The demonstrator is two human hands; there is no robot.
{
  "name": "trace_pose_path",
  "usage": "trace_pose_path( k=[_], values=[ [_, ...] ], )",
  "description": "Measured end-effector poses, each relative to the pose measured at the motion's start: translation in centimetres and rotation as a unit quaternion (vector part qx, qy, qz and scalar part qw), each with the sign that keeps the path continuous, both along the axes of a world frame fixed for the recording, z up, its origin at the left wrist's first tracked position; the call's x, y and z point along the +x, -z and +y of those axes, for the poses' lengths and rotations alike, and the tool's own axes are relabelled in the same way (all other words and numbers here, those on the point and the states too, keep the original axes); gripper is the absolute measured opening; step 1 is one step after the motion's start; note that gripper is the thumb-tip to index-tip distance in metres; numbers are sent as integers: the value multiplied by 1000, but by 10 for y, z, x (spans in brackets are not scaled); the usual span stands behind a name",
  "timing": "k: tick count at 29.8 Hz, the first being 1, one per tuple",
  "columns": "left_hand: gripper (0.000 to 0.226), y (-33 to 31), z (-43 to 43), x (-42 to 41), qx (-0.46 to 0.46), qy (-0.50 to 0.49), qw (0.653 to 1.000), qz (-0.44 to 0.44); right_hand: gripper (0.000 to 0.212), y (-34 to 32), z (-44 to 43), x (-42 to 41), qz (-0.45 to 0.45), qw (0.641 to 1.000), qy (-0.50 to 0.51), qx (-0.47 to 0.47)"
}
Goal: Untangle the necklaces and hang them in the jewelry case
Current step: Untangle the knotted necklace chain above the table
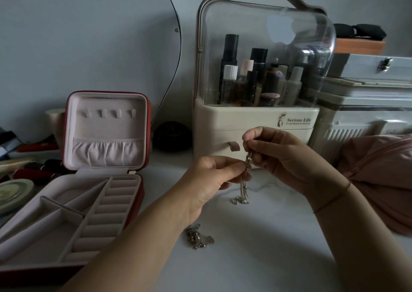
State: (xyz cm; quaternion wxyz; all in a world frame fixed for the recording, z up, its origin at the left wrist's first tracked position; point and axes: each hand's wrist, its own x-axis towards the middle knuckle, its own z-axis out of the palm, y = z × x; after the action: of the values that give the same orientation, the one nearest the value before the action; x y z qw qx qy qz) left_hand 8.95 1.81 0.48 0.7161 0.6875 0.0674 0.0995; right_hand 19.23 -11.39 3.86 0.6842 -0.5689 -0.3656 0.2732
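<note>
Hanging bunch of necklaces [243,180], centre of frame, held above the white table [278,247]; long axis near vertical, small pendants at the low end close over the tabletop, contact not clear.

Right hand [287,155] pinches the top of the bunch, fingers curled tight on the chains; left hand [211,176] pinches the strands lower down from the left side, thumb and fingertips closed on them; the two grips sit one above the other along the same line, close together, the knot apparently between them.

Judgement: the next move is a pull sideways or downward with the left hand against the right hand's fixed hold; the strands run straight down from the upper grip, so separation has to go across that axis.

Jewelry case [107,129] stands open at left of frame, lid upright; hooks [104,113] in a row near the lid's top, all bare; the left hand is nearer the case, the bunch lies well right of it.

Counts: hooks, four; hanging bunch, one, strands in it too fine to count; second heap of chain [198,236] on the table by the left wrist, one; hands, two; nothing hung yet.

Behind: cosmetics box [256,122] with clear dome; pink bag [379,176] at right.
</note>
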Motion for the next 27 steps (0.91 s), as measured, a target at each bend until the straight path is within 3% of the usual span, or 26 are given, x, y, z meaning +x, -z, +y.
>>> trace_pose_path(
  k=[9, 18, 27],
  values=[
    [4, 1, 2, 1, -28, -5, 1000, 6, 13, 0, -1, 0, -21, 1000, 7, -10],
    [13, -1, 6, 6, -108, -34, 993, -16, 35, 4, 2, -2, -93, 986, 25, -135],
    [22, -2, 2, 3, -129, -2, 991, -21, 17, 4, 1, -1, -50, 993, 12, -108]
  ],
)
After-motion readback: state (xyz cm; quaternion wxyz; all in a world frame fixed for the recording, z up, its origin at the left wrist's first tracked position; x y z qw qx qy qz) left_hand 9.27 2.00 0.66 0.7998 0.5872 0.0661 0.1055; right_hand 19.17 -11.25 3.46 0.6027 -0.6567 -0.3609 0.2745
